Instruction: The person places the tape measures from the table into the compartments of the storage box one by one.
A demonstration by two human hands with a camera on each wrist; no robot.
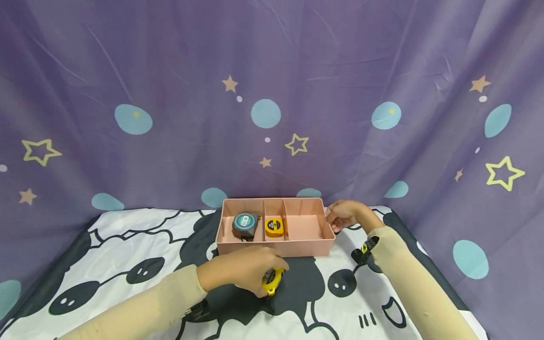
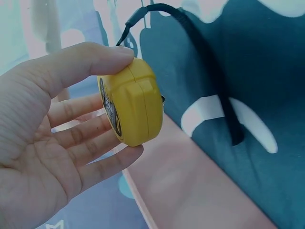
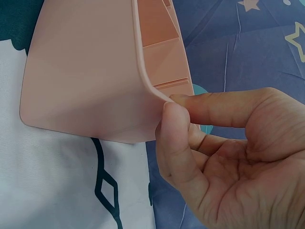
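Observation:
My left hand (image 1: 250, 269) grips a yellow tape measure (image 2: 136, 102) between thumb and fingers, in front of a pink divided box (image 1: 272, 248). A black wrist strap (image 2: 209, 62) hangs from the tape measure. With thumb and finger, my right hand (image 1: 346, 215) pinches the rim at the box's right end, as the right wrist view shows. Inside the box, a dark grey tape measure with a teal label (image 1: 244, 225) lies in the left compartment. A smaller yellow tape measure (image 1: 274, 227) sits in the middle one. Bare pink floor shows in the right compartment.
A black and white cartoon-print cloth (image 1: 140, 283) covers the table under the box. Directly behind the box hangs a purple curtain (image 1: 182, 156) with stars and blue dots.

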